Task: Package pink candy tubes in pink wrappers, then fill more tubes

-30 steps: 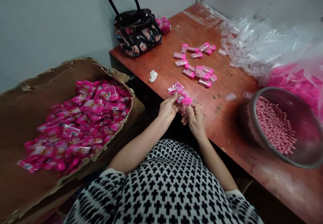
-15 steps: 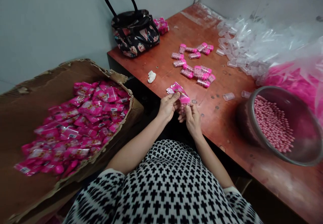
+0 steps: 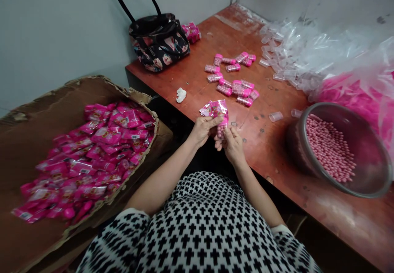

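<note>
- Since a second ago the small candy tube [image 3: 221, 130] has gone further into the pink wrapper [image 3: 215, 109]: its pink cap, then clear of the wrapper's mouth, is now covered by the film, and only the lower part of the tube shows below.
- Printing on the wrapper is pink with a round picture on it, but no word or brand can be read; the same holds for the packets in the box.
- Left hand [image 3: 203, 128] is closed on the wrapper, thumb laid flat across its lower edge, fingers behind it.
- Right hand [image 3: 231, 142] pinches the bottom of the tube between thumb and fingertips, just below the wrapper; the two hands touch.
- Wrapper and tube are held above the near edge of the red-brown table [image 3: 277, 150], in front of the person's black-and-white patterned top.
- On the table beyond lie a cluster of filled tubes [image 3: 234, 76], a few empty clear tubes [image 3: 276, 116], a metal bowl of pink pellets [image 3: 331, 148], a heap of clear plastic bags [image 3: 310, 51] and a floral handbag [image 3: 158, 43].
- To the left, a torn cardboard box [image 3: 37, 113] holds a pile of finished pink packets [image 3: 92, 154].
</note>
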A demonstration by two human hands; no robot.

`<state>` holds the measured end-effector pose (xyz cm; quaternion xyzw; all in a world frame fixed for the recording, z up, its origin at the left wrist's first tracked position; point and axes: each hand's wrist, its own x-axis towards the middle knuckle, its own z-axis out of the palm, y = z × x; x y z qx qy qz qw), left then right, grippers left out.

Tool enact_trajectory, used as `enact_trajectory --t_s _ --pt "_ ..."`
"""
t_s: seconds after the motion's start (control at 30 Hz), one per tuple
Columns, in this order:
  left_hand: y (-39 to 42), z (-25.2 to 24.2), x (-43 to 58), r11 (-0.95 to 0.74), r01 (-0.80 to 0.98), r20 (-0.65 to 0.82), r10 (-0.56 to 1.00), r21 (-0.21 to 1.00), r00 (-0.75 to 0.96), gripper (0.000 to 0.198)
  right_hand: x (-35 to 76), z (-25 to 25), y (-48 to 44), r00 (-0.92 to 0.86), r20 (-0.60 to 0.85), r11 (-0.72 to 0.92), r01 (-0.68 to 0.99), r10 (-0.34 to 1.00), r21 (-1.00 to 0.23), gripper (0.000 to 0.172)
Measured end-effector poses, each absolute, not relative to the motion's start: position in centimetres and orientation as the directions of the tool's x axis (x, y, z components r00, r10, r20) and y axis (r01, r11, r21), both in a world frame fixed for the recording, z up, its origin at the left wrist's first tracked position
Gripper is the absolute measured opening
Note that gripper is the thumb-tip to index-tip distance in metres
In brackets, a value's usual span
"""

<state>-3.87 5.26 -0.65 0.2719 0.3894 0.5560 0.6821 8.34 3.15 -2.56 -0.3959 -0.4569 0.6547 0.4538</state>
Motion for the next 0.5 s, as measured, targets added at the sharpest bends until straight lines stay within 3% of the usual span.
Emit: enact_trajectory --t_s 0.1,0.27,0.5 --pt "5.3 -0.6 -4.0 0.246 -0.512 -0.224 0.969 0.823 0.105 0.037 8.4 -2.6 3.3 -0.259 -0.105 -0.178 -0.274 0.96 -0.945 0.028" --pt "4.8 -0.5 -3.3 0.227 -0.515 -0.234 0.971 0.827 0.053 0.037 8.5 -2.6 3.6 -0.128 -0.003 -0.025 -0.165 0.992 -0.986 0.028" --pt "4.6 -0.6 -3.7 0.242 -0.486 -0.262 0.965 0.84 0.026 0.037 8.8 -2.4 4.4 -0.27 -0.11 -0.186 -0.275 0.956 -0.943 0.03"
